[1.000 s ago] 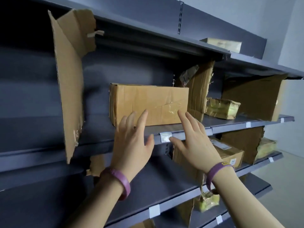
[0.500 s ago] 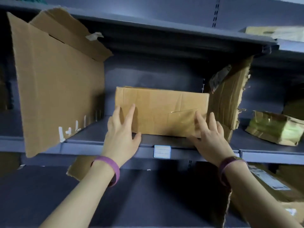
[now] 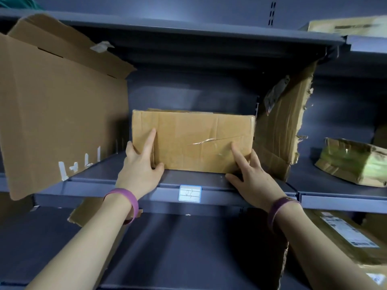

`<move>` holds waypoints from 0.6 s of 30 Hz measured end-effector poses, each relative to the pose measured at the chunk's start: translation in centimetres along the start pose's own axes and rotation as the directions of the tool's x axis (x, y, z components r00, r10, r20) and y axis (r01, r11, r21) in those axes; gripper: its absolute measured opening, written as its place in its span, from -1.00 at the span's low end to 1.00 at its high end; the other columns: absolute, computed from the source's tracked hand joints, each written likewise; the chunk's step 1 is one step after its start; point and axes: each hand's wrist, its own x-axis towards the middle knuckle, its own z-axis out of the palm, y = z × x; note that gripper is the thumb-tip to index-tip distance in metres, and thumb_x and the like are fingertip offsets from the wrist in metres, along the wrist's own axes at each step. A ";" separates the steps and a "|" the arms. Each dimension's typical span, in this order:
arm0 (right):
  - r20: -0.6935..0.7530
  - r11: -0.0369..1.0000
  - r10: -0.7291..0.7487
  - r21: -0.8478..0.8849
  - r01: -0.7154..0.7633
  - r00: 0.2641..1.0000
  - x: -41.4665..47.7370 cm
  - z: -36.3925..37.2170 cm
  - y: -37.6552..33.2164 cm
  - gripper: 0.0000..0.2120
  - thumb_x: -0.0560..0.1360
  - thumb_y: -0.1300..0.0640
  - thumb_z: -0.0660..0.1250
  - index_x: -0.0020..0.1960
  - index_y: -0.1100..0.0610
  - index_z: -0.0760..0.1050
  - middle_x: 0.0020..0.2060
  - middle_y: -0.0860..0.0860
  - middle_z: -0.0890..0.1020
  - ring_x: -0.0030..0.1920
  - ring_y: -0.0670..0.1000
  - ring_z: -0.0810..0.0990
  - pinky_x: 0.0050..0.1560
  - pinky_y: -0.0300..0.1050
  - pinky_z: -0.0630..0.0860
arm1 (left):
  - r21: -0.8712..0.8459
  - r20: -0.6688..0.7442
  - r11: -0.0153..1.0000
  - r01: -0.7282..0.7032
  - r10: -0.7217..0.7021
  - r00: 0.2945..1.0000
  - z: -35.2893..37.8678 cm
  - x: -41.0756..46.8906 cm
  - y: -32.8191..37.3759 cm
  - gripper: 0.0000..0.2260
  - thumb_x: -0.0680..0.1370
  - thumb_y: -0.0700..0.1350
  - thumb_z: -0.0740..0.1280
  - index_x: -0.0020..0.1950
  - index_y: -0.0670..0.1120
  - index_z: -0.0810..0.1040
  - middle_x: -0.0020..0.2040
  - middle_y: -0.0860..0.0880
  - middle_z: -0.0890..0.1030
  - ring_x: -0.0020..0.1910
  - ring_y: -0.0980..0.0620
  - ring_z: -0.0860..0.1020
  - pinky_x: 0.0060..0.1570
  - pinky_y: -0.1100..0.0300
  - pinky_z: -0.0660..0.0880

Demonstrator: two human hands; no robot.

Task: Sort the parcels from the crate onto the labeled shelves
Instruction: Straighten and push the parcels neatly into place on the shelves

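Note:
A brown cardboard parcel rests on the middle grey shelf, above a white label on the shelf edge. My left hand grips the parcel's lower left corner, index finger flat on its front, other fingers round the side. My right hand holds its lower right corner, index finger on the front, thumb on the shelf below. Both wrists wear purple bands.
Upright cardboard dividers stand to the left and right of the parcel. A taped greenish parcel lies in the bay to the right. A labelled box sits on the lower shelf at right, another parcel on the top shelf.
The view has moved closer and squared up to the shelf. Both hands went from hovering in front of the parcel to gripping its lower corners.

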 end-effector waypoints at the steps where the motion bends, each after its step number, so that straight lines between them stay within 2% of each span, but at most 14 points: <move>1: 0.007 1.000 -0.003 -0.004 0.003 1.000 0.1 0.0 -0.1 -0.25 0.59 -0.08 0.23 0.51 -0.31 -0.25 0.55 0.17 -0.05 0.29 0.28 0.48 0.26 0.04 0.46 | 0.001 0.002 1.000 0.007 -0.007 1.000 0.0 0.1 -0.1 -0.27 0.56 0.02 0.26 0.43 0.44 -0.22 0.55 -0.18 -0.11 0.36 -0.30 0.33 0.21 -0.09 0.39; 7: -0.015 0.998 -0.022 -0.053 0.022 1.000 0.2 0.4 0.3 -0.27 0.58 -0.08 0.23 0.53 -0.27 -0.19 0.49 0.10 0.10 0.07 0.23 0.58 0.08 0.01 0.53 | -0.012 0.039 1.000 -0.006 0.007 0.999 -0.6 0.1 -0.3 -0.28 0.57 -0.01 0.26 0.45 0.41 -0.20 0.52 -0.15 -0.03 0.20 -0.25 0.45 0.12 0.02 0.41; 10: -0.027 0.999 -0.027 -0.043 0.026 0.999 0.3 0.4 0.4 -0.27 0.58 -0.08 0.24 0.51 -0.31 -0.20 0.54 0.14 0.04 0.18 0.24 0.55 0.13 0.01 0.52 | -0.024 0.032 1.000 -0.004 0.005 0.999 -0.6 -0.1 -0.1 -0.28 0.57 -0.02 0.25 0.47 0.39 -0.18 0.54 -0.19 -0.06 0.30 -0.27 0.38 0.17 0.02 0.38; 12: -0.021 1.000 -0.015 -0.018 0.015 1.000 0.0 0.4 0.2 -0.29 0.59 -0.08 0.23 0.52 -0.32 -0.19 0.56 0.18 -0.02 0.33 0.26 0.45 0.23 0.01 0.46 | -0.037 0.001 0.999 0.014 -0.014 1.000 -0.4 -0.3 -0.1 -0.29 0.57 -0.04 0.25 0.49 0.36 -0.15 0.55 -0.21 -0.11 0.46 -0.30 0.15 0.32 -0.10 0.28; 14: -0.053 0.999 -0.026 0.028 0.028 0.998 -0.7 0.4 0.0 -0.30 0.59 -0.07 0.24 0.53 -0.29 -0.14 0.57 0.16 -0.03 0.48 0.22 0.26 0.37 0.02 0.34 | -0.021 -0.082 1.000 -0.021 0.020 0.996 -0.1 -0.8 -0.1 -0.31 0.56 -0.06 0.27 0.52 0.29 -0.09 0.56 -0.20 -0.12 0.51 -0.29 -0.01 0.39 -0.19 0.20; 16: -0.121 0.996 -0.065 0.052 0.072 0.990 -1.7 0.4 -0.4 -0.30 0.58 -0.04 0.27 0.55 -0.23 -0.08 0.58 0.09 -0.02 0.55 0.14 0.07 0.46 0.00 0.19 | -0.029 -0.176 0.993 -0.115 0.108 0.978 0.1 -1.6 0.4 -0.33 0.55 -0.06 0.29 0.53 0.22 -0.01 0.55 -0.17 -0.07 0.52 -0.23 -0.03 0.43 -0.21 0.16; 18: -0.154 0.995 -0.087 0.028 0.093 0.984 -2.7 0.0 -0.8 -0.29 0.57 -0.02 0.29 0.56 -0.19 -0.06 0.58 0.02 -0.02 0.57 0.11 -0.01 0.48 -0.01 0.12 | -0.087 -0.198 0.976 -0.201 0.180 0.963 0.3 -2.5 1.6 -0.35 0.54 -0.05 0.30 0.53 0.17 0.05 0.55 -0.14 -0.01 0.53 -0.16 -0.02 0.46 -0.16 0.12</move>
